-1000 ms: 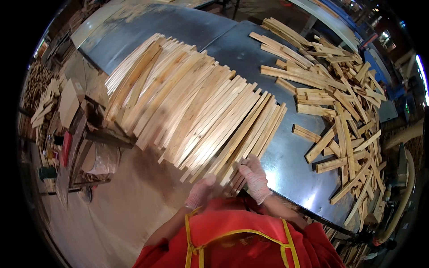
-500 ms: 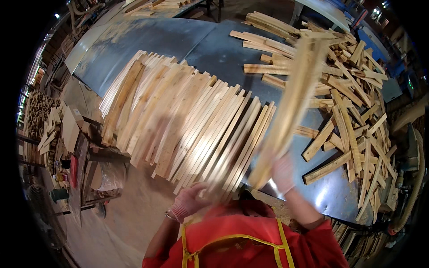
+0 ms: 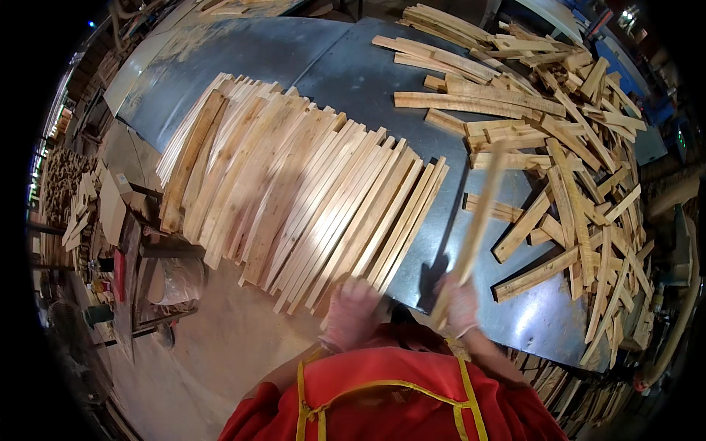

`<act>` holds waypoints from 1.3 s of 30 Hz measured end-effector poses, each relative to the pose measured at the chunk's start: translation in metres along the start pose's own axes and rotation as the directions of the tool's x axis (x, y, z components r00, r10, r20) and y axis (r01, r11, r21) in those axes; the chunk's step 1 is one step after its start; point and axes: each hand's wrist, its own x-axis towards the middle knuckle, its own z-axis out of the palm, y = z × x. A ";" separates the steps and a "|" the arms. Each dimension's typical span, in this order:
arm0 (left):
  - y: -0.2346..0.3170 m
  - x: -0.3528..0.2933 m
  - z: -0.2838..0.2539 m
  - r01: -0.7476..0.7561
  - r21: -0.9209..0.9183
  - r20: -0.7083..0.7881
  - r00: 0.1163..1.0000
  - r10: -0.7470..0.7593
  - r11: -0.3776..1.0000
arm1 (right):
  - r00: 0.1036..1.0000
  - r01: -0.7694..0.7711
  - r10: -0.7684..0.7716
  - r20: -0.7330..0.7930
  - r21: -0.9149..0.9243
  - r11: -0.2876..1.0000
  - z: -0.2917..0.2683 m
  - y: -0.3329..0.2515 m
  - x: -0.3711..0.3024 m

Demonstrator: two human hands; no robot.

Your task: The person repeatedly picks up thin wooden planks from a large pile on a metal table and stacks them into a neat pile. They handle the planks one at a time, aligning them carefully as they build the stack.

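In my right hand point(image 3: 460, 303), gloved and closed, is the lower end of a narrow wooden strip point(image 3: 482, 213). The strip stands up at a tilt above the metal table, blurred by motion. My left hand point(image 3: 351, 312), gloved too, is curled at the near ends of a row of wooden strips point(image 3: 323, 202), apparently gripping one at the row's right part. These strips lie side by side, their near ends sticking out past the table edge. Part of the left fingers is blurred.
A loose heap of wooden strips point(image 3: 570, 191) covers the table's right side, lying crosswise. The grey metal table point(image 3: 250, 55) extends beyond the row. A wooden stand point(image 3: 136, 272) with a plastic bag is at the left. A ribbed hose point(image 3: 687, 294) hangs at the far right.
The strip in my right hand has turned from its broad face to a narrow edge. My left hand has shifted right along the near ends of the row.
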 end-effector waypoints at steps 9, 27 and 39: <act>-0.064 -0.019 -0.015 0.087 -0.109 -0.132 0.986 -0.102 0.990 | 0.916 -0.107 0.318 0.243 -0.616 0.781 0.150 0.044 -0.045; -0.090 -0.069 -0.025 0.011 -0.188 -0.258 0.964 -0.060 0.982 | 0.975 -0.010 0.040 0.221 -0.135 0.991 0.165 0.068 -0.051; 0.000 0.068 -0.076 0.281 -0.762 0.249 0.959 -0.137 0.583 | 0.899 0.195 -0.191 0.393 0.030 0.980 0.100 0.023 -0.071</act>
